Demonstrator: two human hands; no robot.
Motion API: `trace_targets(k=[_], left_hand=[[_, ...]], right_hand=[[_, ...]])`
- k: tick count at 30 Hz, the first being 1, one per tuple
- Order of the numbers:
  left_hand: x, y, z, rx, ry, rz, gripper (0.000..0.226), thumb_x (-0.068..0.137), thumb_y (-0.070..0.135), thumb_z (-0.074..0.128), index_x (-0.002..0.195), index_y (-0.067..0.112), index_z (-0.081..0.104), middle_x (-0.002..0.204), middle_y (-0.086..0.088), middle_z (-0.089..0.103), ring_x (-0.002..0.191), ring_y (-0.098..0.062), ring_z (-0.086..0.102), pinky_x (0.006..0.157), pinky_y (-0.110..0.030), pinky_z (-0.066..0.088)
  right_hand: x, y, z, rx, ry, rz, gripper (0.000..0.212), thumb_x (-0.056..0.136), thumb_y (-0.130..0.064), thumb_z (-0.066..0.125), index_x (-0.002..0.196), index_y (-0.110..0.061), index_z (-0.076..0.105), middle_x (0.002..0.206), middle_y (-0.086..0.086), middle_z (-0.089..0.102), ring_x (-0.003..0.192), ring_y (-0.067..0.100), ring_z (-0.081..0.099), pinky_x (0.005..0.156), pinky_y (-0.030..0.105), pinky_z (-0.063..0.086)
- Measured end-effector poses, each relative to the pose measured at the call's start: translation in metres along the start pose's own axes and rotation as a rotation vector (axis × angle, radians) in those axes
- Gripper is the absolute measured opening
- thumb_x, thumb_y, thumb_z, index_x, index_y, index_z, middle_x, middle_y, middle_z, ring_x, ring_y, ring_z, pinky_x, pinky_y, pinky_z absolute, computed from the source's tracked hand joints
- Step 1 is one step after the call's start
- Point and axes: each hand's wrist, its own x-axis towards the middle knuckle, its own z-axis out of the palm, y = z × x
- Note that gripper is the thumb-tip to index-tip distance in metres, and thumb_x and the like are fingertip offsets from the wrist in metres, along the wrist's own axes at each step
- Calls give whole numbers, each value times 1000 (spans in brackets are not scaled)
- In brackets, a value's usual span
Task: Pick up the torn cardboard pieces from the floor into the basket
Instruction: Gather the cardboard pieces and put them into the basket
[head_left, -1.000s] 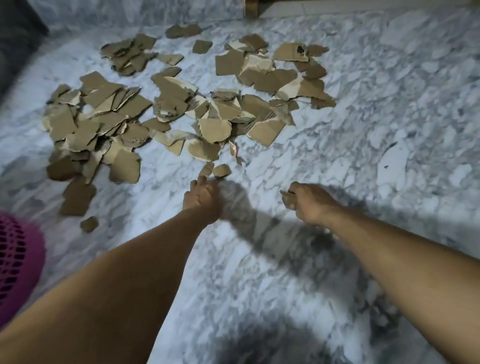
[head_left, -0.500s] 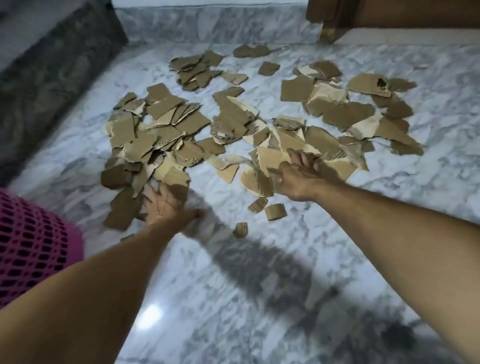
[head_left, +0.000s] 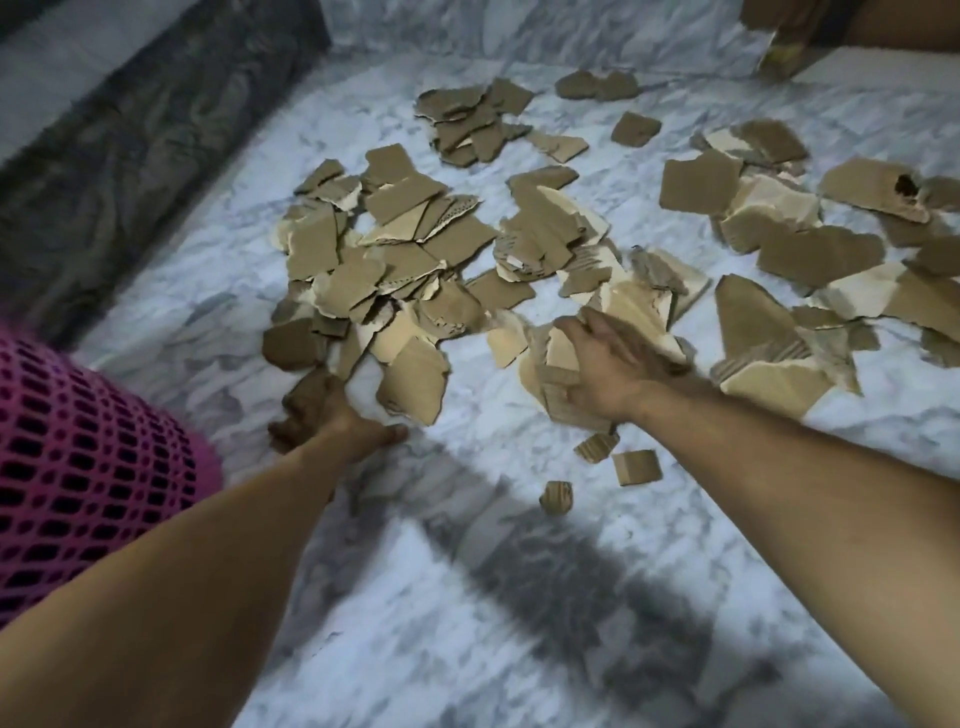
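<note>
— Cardboard pieces (head_left: 415, 270) litter the marble floor (head_left: 467, 649) from ten to two o'clock; pink basket (head_left: 78, 467) at nine.
— Hands?
— Right hand (head_left: 608, 369) clutches several scraps (blurred); left hand (head_left: 327, 410) lies spread on a piece.

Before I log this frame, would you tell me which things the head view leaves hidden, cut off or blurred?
- Basket: cut by the left edge; rim and contents unseen.
- Left hand: dark and blurred; what its fingers hold is unclear.
- Cardboard under the right hand: covered by palm and fingers.
- Brown object at top right: cut by the top edge.
</note>
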Motion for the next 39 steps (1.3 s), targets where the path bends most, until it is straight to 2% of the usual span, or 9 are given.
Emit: trace_targets(k=[3,5,8,13,19,24,31,35,39], left_hand=[[7,0,-4,72,-15,-47,119,67,37,86,154,11,9,161,-10,7,147,-24,9,110,-26,1],[13,-1,-5,123,-1,-114,135,48,57,87,153,26,8,160,-8,7,147,-31,7,117,-49,5],[19,-3,-4,195,11,-174,140,34,66,85,150,35,13,158,-4,12,145,-35,9,112,-65,13],[20,4,-10,189,-54,-256,140,40,59,89,151,37,6,160,-10,0,146,-42,2,109,-68,14],[30,8,-13,195,-104,-310,145,40,57,90,152,35,0,160,-16,-8,145,-45,-3,108,-68,16],[29,11,-14,94,-168,-380,141,45,51,91,150,42,-2,159,-11,-22,143,-50,-10,101,-75,21],[37,24,-11,154,-140,-352,133,49,45,92,148,34,2,157,-21,-2,142,-44,10,102,-57,37],[38,37,-11,153,64,-294,131,48,42,90,146,26,4,137,-15,33,118,-31,42,87,-38,47],[47,47,-18,-153,-81,-246,147,39,31,93,149,22,-3,140,-14,21,134,-32,21,105,-42,37]], right_hand=[[5,7,-15,103,174,110,78,78,-43,77,143,-20,39,150,7,33,137,33,36,103,46,42],[11,19,-27,104,266,317,85,76,-60,71,143,-19,39,154,11,28,143,35,24,108,52,34],[20,32,-29,189,99,603,105,69,-77,63,149,-21,26,159,14,17,147,41,11,113,58,22],[35,-24,-12,232,-103,517,108,63,-82,61,148,-23,29,154,15,25,141,41,26,104,54,34],[51,-43,-16,106,-172,452,130,58,-62,84,155,-25,6,163,15,-1,149,43,-6,116,65,14],[63,-39,-6,5,-175,494,140,35,-80,77,146,-37,4,161,16,15,144,51,14,102,69,36],[63,-41,-14,20,-208,435,139,52,-73,79,155,-18,3,158,21,25,147,46,13,113,57,29],[64,-40,-13,25,-203,434,136,56,-68,81,155,-17,4,157,23,27,147,45,13,113,55,27],[64,-41,-12,-13,-220,454,138,52,-74,78,155,-20,3,155,30,23,145,51,15,111,60,30]])
